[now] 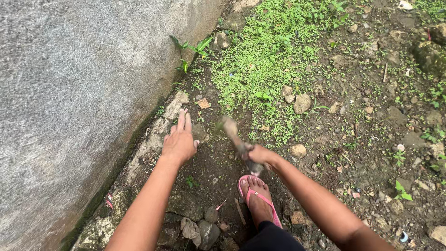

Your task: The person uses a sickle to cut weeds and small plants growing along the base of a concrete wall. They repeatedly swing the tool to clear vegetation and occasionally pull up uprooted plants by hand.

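Muddy ground (353, 153) by wall (69, 93); right hand (260, 154) grips blurred, possibly trowel-like tool (234, 137).

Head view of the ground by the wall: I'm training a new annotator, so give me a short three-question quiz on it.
1. True or false: the right hand grips a blurred hand tool.
2. The left hand is: A) closed on a stone, B) open with fingers spread over the stone edging at the foot of the grey wall, C) holding the pink sandal.
3. What covers the soil beyond the tool?

Key
1. True.
2. B.
3. A patch of small green plants, with stones scattered beside it.
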